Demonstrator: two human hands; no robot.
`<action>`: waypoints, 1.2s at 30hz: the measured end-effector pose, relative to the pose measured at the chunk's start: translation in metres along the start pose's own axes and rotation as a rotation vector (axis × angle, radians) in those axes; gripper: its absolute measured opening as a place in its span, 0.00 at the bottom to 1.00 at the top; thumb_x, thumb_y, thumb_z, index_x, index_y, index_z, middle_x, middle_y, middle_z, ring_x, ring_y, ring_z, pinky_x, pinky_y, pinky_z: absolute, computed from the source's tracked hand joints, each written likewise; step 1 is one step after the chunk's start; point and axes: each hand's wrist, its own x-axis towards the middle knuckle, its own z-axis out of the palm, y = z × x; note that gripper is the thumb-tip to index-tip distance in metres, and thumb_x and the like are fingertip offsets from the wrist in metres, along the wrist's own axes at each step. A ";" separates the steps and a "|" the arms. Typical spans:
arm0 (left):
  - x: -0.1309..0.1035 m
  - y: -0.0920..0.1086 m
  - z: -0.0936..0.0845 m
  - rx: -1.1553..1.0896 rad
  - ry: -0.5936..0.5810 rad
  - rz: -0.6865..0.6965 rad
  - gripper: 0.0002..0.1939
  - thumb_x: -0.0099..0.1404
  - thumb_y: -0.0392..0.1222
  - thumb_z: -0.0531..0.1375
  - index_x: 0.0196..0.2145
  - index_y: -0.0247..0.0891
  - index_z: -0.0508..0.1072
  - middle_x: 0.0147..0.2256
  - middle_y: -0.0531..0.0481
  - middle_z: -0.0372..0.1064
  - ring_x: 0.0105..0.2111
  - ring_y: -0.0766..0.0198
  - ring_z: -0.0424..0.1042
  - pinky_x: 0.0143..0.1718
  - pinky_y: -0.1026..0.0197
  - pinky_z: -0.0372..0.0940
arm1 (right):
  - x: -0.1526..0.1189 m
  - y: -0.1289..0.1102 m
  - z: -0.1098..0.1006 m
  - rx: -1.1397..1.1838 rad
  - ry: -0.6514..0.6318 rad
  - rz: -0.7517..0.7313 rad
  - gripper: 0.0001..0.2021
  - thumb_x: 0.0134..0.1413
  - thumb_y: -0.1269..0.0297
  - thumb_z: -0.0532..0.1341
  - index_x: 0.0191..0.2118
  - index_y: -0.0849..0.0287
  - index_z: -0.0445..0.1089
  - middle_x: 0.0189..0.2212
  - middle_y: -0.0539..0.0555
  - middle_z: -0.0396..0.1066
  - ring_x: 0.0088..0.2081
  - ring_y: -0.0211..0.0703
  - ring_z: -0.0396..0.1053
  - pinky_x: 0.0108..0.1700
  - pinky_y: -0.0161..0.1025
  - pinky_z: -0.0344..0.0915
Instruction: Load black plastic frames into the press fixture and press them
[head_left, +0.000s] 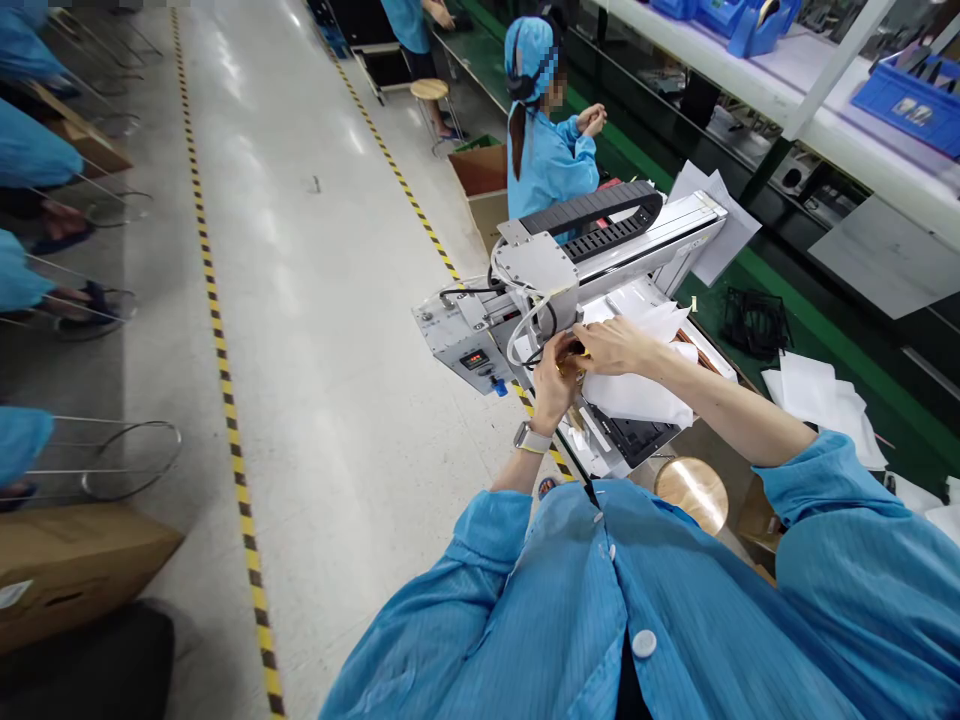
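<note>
My left hand [555,382], with a watch [531,437] on its wrist, is closed beside the machine's white tubing. My right hand [613,346] comes in from the right and meets it, fingers pinched together. Between the fingertips shows a small amber-yellow bit, too hidden to name. Beneath my right hand lies a white sheet [641,398], partly covering a black tray-like part [637,437]. The grey machine [469,340] with a red digital display stands just beyond my hands, its black cable chain [592,208] running along the top rail.
A co-worker [547,150] in blue sits past the machine. Green bench [757,270] holds black frames [756,322] and white sheets [825,395]. A round stool [691,494] stands close on the right. A cardboard box [480,185] is behind the machine. Yellow-black tape [217,350] marks the floor.
</note>
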 end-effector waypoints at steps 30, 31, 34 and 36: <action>-0.008 0.009 0.002 -0.059 0.020 0.010 0.31 0.73 0.34 0.64 0.71 0.41 0.65 0.63 0.35 0.79 0.62 0.49 0.82 0.65 0.46 0.79 | 0.007 0.002 0.009 0.006 -0.060 0.003 0.24 0.83 0.55 0.52 0.60 0.69 0.78 0.53 0.74 0.84 0.53 0.67 0.84 0.49 0.49 0.66; -0.009 0.008 0.002 -0.050 0.033 0.000 0.31 0.73 0.35 0.65 0.71 0.41 0.66 0.63 0.35 0.79 0.62 0.48 0.82 0.65 0.44 0.79 | 0.008 0.001 0.010 -0.001 -0.077 0.018 0.27 0.84 0.54 0.50 0.57 0.69 0.80 0.52 0.76 0.84 0.54 0.68 0.84 0.49 0.50 0.66; -0.010 0.006 0.002 -0.033 0.070 -0.032 0.27 0.74 0.39 0.67 0.68 0.41 0.69 0.58 0.36 0.81 0.58 0.46 0.83 0.63 0.41 0.80 | 0.008 0.002 0.011 -0.020 -0.092 0.059 0.31 0.85 0.50 0.47 0.54 0.69 0.83 0.52 0.79 0.83 0.56 0.72 0.83 0.52 0.52 0.67; -0.008 0.005 0.001 -0.042 0.068 -0.036 0.25 0.76 0.40 0.66 0.67 0.42 0.69 0.56 0.37 0.82 0.56 0.48 0.84 0.61 0.42 0.81 | 0.005 0.002 0.010 -0.013 -0.061 0.075 0.31 0.85 0.48 0.48 0.57 0.70 0.81 0.53 0.79 0.83 0.55 0.72 0.83 0.53 0.52 0.67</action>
